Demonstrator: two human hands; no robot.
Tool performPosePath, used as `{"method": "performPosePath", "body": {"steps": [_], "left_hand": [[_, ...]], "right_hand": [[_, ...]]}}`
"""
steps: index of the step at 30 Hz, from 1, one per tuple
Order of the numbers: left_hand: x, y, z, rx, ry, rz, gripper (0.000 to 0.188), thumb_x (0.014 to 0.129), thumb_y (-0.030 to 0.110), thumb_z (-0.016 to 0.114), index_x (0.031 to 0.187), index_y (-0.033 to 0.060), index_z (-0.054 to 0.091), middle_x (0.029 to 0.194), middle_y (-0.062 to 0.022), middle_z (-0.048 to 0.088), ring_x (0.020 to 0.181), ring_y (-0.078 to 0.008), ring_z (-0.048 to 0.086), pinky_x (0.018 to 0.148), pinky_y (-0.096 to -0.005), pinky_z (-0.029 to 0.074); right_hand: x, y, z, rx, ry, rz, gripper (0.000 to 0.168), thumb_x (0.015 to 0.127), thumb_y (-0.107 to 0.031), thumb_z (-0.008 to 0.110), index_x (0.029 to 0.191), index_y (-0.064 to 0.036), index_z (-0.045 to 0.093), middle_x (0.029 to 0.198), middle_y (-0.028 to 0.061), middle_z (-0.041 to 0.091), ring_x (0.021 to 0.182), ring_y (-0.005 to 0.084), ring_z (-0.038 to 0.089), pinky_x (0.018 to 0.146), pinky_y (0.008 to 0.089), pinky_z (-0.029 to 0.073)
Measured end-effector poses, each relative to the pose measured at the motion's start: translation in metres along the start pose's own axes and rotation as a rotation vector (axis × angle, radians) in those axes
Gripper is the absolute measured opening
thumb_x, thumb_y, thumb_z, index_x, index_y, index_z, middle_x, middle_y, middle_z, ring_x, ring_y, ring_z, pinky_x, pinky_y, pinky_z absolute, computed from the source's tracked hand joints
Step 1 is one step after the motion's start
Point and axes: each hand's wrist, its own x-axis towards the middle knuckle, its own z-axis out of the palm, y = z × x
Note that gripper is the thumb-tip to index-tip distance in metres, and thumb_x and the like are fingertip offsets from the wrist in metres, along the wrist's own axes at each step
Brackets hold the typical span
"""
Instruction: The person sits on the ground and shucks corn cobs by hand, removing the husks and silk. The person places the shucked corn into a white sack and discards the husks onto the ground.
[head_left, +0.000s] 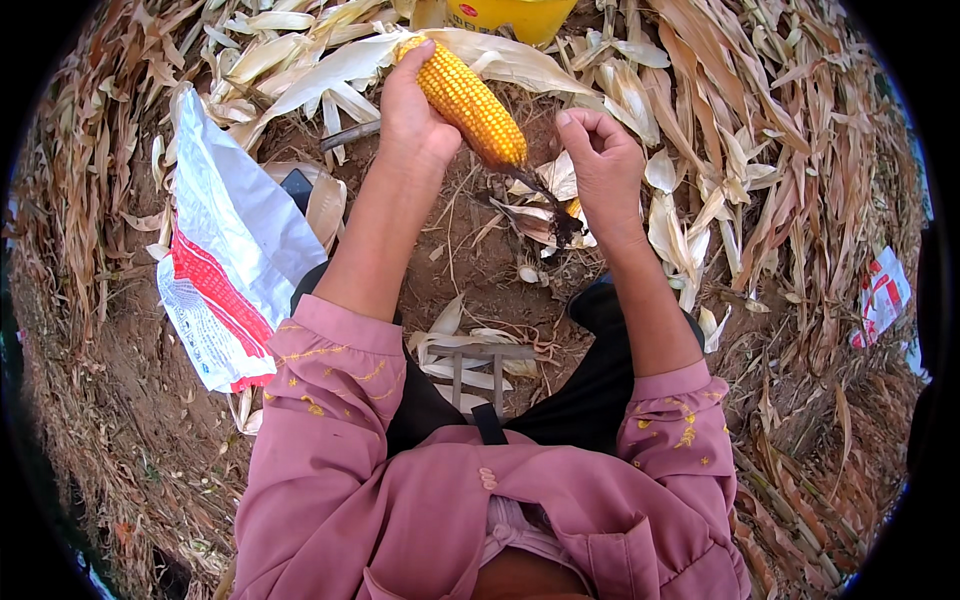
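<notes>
My left hand (420, 112) grips a husked ear of yellow corn (472, 105) near its upper end, thumb on top. The ear slants down to the right, with dark brown silk (541, 187) trailing from its lower tip. To the right of the ear, my right hand (604, 150) is raised with curled fingers, thumb close to the index finger; whether anything thin is between them cannot be told. Below it, pale husks (532, 223) lie on the soil with a bit of yellow corn showing among them.
A white and red plastic sack (232, 255) lies at the left, a dark object (297, 187) beside it. A yellow container (517, 19) stands at the top. Dry corn stalks and leaves (757, 90) surround the bare soil. A small wooden frame (480, 351) is between my legs.
</notes>
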Motion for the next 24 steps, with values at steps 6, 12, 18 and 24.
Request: {"method": "performPosePath", "body": {"steps": [6, 12, 18, 24], "left_hand": [[0.001, 0.000, -0.002, -0.004, -0.012, 0.002, 0.028, 0.083, 0.020, 0.054, 0.104, 0.0025, 0.045, 0.096, -0.0145, 0.051, 0.088, -0.0310, 0.053, 0.085, -0.0492, 0.043], [0.002, 0.001, -0.004, 0.019, -0.015, 0.007, 0.030, 0.084, 0.020, 0.054, 0.106, 0.0021, 0.044, 0.096, -0.0151, 0.051, 0.088, -0.0310, 0.053, 0.085, -0.0491, 0.043], [0.003, -0.001, -0.001, 0.016, -0.011, 0.010, 0.030, 0.084, 0.021, 0.054, 0.105, 0.0018, 0.044, 0.096, -0.0157, 0.051, 0.087, -0.0313, 0.053, 0.083, -0.0485, 0.044], [0.009, -0.001, -0.008, 0.011, -0.023, 0.019, 0.028, 0.084, 0.022, 0.053, 0.102, 0.0020, 0.044, 0.092, -0.0165, 0.052, 0.084, -0.0320, 0.054, 0.080, -0.0476, 0.045]], "right_hand": [[0.003, -0.005, -0.004, 0.066, 0.110, -0.009, 0.015, 0.083, -0.015, 0.063, 0.085, 0.000, 0.060, 0.074, -0.0024, 0.058, 0.064, 0.0019, 0.050, 0.059, 0.0164, 0.040], [0.012, -0.004, -0.015, 0.116, 0.182, 0.014, 0.019, 0.084, -0.017, 0.061, 0.089, 0.001, 0.059, 0.082, 0.0013, 0.060, 0.073, 0.0042, 0.052, 0.066, 0.0174, 0.042], [0.006, -0.001, -0.008, 0.022, -0.023, -0.003, 0.028, 0.082, -0.023, 0.065, 0.094, 0.001, 0.059, 0.092, 0.0058, 0.059, 0.082, 0.0098, 0.056, 0.077, 0.0226, 0.045], [-0.008, 0.002, 0.004, -0.371, -0.261, -0.163, 0.039, 0.071, -0.031, 0.074, 0.090, -0.001, 0.058, 0.084, 0.0074, 0.059, 0.081, 0.0177, 0.058, 0.074, 0.0287, 0.046]]}}
